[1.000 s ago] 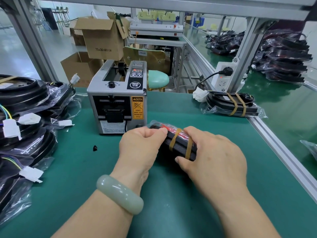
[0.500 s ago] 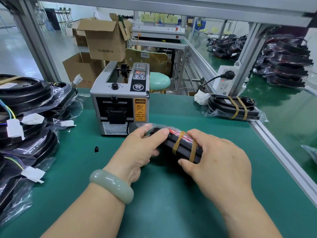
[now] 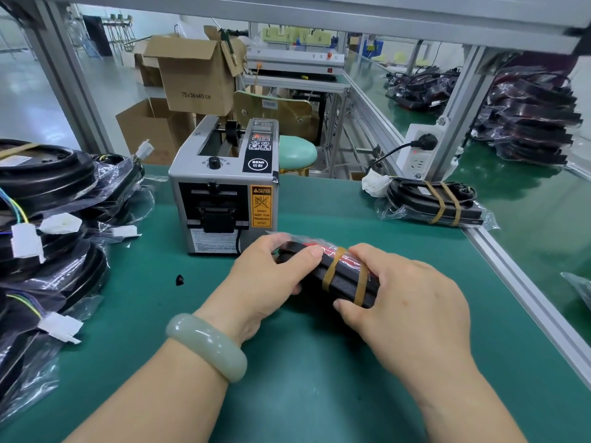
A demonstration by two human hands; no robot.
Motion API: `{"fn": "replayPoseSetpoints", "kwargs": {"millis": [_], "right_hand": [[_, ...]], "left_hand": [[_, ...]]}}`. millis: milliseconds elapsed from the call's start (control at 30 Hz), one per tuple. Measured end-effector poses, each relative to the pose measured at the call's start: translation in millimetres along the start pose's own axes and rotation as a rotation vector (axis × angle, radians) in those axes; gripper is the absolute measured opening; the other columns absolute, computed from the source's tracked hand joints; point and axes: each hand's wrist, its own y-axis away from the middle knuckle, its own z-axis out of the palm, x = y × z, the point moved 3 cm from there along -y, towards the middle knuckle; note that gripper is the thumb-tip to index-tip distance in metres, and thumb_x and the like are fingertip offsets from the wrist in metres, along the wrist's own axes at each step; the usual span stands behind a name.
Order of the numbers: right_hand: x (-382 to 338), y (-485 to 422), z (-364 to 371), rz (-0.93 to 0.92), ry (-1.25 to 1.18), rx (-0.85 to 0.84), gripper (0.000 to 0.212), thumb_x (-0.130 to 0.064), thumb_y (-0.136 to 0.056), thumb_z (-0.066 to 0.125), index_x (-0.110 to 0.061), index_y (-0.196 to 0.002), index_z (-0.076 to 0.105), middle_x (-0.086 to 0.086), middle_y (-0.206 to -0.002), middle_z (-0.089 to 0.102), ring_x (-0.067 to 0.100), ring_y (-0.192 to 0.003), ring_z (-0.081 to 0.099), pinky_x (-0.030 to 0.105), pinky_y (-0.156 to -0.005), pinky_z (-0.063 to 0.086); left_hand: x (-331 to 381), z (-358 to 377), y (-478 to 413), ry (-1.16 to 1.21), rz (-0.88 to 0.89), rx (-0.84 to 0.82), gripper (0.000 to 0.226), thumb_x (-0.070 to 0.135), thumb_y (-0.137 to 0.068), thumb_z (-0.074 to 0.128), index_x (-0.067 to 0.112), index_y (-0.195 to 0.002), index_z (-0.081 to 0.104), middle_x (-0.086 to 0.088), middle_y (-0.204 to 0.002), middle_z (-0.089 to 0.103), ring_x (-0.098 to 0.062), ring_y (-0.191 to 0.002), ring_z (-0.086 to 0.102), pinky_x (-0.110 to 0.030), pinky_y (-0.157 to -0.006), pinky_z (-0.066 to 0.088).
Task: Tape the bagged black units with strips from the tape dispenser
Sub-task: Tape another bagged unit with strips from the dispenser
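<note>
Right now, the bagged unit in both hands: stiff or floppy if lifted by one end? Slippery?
Probably stiff: the bagged unit shows a straight edge between the left hand and right hand. Likely slippery: the clear bag is glossy, so a grip may slide on the film. The two tape strips cinch it mid-body; loose film at the far end may crumple.
</note>
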Motion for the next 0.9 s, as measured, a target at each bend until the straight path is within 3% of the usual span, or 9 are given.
{"fn": "replayPoseSetpoints", "kwargs": {"millis": [200, 300, 400, 433, 500, 600, 700, 767, 900], "right_hand": [[-5, -1, -3, -0.050, 0.031, 0.017, 0.041, -0.055, -0.063, 0.068, -0.039, -0.098, 0.053, -0.015, -0.079, 0.061, 0.016, -0.075, 0.051, 0.029, -0.058, 0.026], [3, 0, -4, -0.161, -0.053, -0.048, 0.063, -0.058, -0.061, 0.070, -0.044, -0.118, 0.050, -0.027, -0.110, 0.059, 0.011, -0.098, 0.053, 0.020, -0.074, 0.034], [29, 0, -9, -0.218, -0.381, -0.239, 0.097, -0.064, -0.044, 0.066, -0.057, -0.133, 0.027, -0.041, -0.144, 0.015, -0.017, -0.130, 0.019, -0.007, -0.094, 0.008], [39, 1, -8, -0.192, -0.467, -0.302, 0.099, -0.062, -0.042, 0.067, -0.063, -0.129, 0.021, -0.043, -0.143, 0.007, -0.023, -0.128, 0.012, -0.009, -0.093, 0.008], [55, 3, -3, -0.120, -0.603, -0.352, 0.097, -0.048, -0.045, 0.078, -0.066, -0.120, 0.018, -0.038, -0.132, 0.025, -0.027, -0.116, 0.028, -0.010, -0.085, 0.022], [62, 0, 3, -0.089, -0.731, -0.279, 0.081, -0.024, -0.055, 0.087, -0.053, -0.108, 0.032, -0.034, -0.103, 0.055, -0.009, -0.099, 0.055, 0.007, -0.084, 0.041], [58, -3, -1, -0.123, -0.758, -0.126, 0.054, -0.036, -0.047, 0.082, -0.040, -0.094, 0.055, -0.022, -0.092, 0.065, 0.004, -0.084, 0.062, 0.010, -0.075, 0.045], [54, -3, -5, -0.129, -0.802, -0.053, 0.049, -0.043, -0.046, 0.075, -0.036, -0.092, 0.061, -0.022, -0.090, 0.068, 0.003, -0.083, 0.063, 0.006, -0.071, 0.043], [44, -2, -10, -0.117, -0.869, 0.072, 0.045, -0.026, -0.052, 0.074, -0.036, -0.095, 0.063, -0.028, -0.093, 0.067, -0.004, -0.089, 0.062, -0.001, -0.073, 0.039]], "left_hand": [[-4, -2, -4, -0.028, 0.000, -0.035, 0.058, 0.039, -0.070, 0.078, 0.025, -0.122, 0.057, 0.005, -0.090, 0.063, 0.005, -0.049, 0.055, -0.010, -0.043, 0.039], [-3, -7, -7, 0.017, -0.054, -0.054, 0.069, 0.041, -0.058, 0.083, 0.023, -0.120, 0.059, 0.004, -0.087, 0.062, 0.008, -0.043, 0.053, -0.009, -0.038, 0.036], [-3, -8, -7, 0.056, -0.095, -0.036, 0.087, 0.053, -0.037, 0.080, 0.027, -0.117, 0.060, 0.004, -0.093, 0.067, 0.002, -0.046, 0.055, -0.011, -0.039, 0.038], [-4, -8, -7, 0.063, -0.106, -0.032, 0.090, 0.056, -0.033, 0.080, 0.029, -0.117, 0.060, 0.003, -0.097, 0.068, -0.001, -0.049, 0.055, -0.012, -0.040, 0.038], [-6, -8, -7, 0.058, -0.126, -0.042, 0.090, 0.058, -0.036, 0.088, 0.033, -0.117, 0.059, 0.004, -0.102, 0.069, -0.006, -0.056, 0.054, -0.017, -0.045, 0.039], [-5, -6, -7, 0.032, -0.152, -0.041, 0.089, 0.066, -0.034, 0.083, 0.036, -0.114, 0.060, 0.009, -0.103, 0.068, -0.009, -0.063, 0.057, -0.024, -0.054, 0.039], [-4, -7, -2, 0.029, -0.204, -0.072, 0.087, 0.079, -0.031, 0.060, 0.037, -0.107, 0.062, 0.019, -0.104, 0.063, -0.011, -0.081, 0.066, -0.027, -0.063, 0.044], [-7, -14, 2, 0.018, -0.218, -0.043, 0.077, 0.082, -0.045, 0.059, 0.036, -0.107, 0.064, 0.019, -0.104, 0.065, -0.008, -0.084, 0.069, -0.026, -0.063, 0.046], [-9, -46, -3, 0.162, -0.142, 0.283, 0.012, 0.031, -0.088, 0.065, 0.022, -0.083, 0.072, 0.005, -0.081, 0.071, -0.009, -0.064, 0.061, -0.022, -0.055, 0.045]]}}
